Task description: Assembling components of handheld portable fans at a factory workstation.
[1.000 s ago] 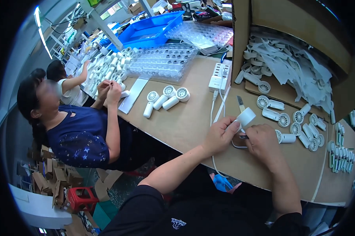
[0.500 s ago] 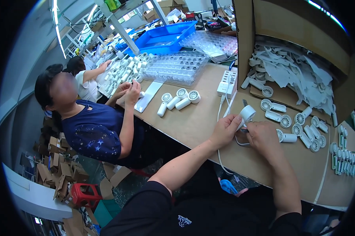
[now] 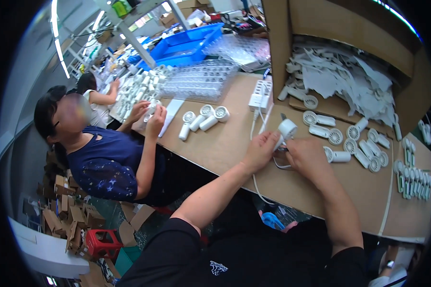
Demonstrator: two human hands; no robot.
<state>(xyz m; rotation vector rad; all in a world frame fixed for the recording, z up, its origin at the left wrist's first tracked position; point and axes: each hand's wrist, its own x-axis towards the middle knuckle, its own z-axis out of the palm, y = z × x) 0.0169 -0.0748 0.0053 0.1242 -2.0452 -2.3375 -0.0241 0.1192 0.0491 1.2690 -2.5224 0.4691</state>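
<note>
My left hand [image 3: 262, 150] is closed around a white handheld fan [image 3: 287, 128], its round head pointing up and away from me. Against the fan's lower part, my right hand [image 3: 305, 155] has its fingers pinched at the end of a thin white cable [image 3: 282, 166]; the fingers mostly hide the joint between cable and fan. A small dark grey flat piece [image 3: 283, 116] shows just beyond the fan head; whether it touches the fan I cannot tell. Right of my right hand, several similar white fans [image 3: 363, 150] lie on the cardboard-covered table.
A white power strip [image 3: 261, 95] with cables stands ahead. An open cardboard box [image 3: 406, 107] holds white scraps. Three fans [image 3: 206, 117] lie left, beside a co-worker [image 3: 105, 153] handling a white part. Clear plastic trays [image 3: 196, 79], a blue bin [image 3: 177, 48] and green-white parts [image 3: 414, 182] surround.
The whole view has shifted, so the table sits further left and up. My hands keep their hold on the fan and cable. The co-worker's hands have moved slightly apart.
</note>
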